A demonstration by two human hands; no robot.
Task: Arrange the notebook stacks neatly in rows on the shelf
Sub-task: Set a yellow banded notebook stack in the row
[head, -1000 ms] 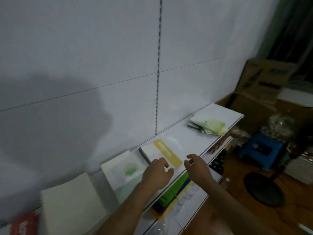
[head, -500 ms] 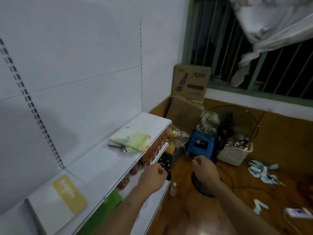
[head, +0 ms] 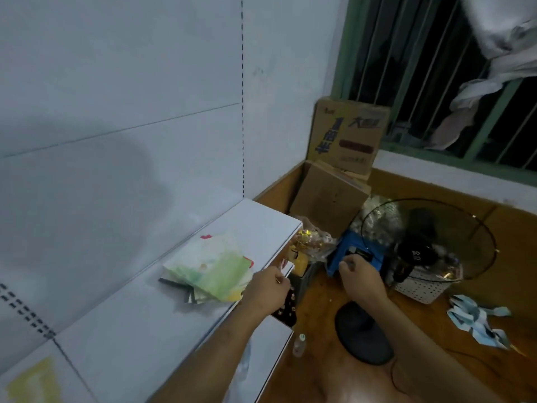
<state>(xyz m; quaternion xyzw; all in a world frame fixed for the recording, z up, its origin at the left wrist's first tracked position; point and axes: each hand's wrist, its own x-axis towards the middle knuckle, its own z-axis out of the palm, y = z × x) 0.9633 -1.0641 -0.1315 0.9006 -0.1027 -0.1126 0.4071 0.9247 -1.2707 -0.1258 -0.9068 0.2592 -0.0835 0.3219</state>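
**White shelf, loose stack near its front edge**

White laminate makes up the shelf [head: 255, 225], and on it a fanned, crooked stack of notebooks [head: 209, 271] lies toward the far end, its green-washed top cover skewed over darker covers below. The stack's near corner sits just beside the front edge.

The left hand [head: 268, 289] is just beside that corner, fingers loosely curled and holding nothing. The right hand [head: 360, 279] hangs out over the floor, well apart from the shelf, fingers also loosely curled and empty.

The likely trouble: a one-handed tug on the slick top cover could slide it off the rest, or push the whole fan over the edge onto the lower shelf or the floor. Squaring it probably wants both hands on opposite sides.

Another notebook with a yellow patch [head: 32, 382] lies at the near end, well apart. Below stand a floor fan [head: 427, 251], a blue stool [head: 357, 254], a white basket [head: 421, 289], cardboard boxes [head: 347, 135] and crumpled paper [head: 476, 318]; none blocks the reach.
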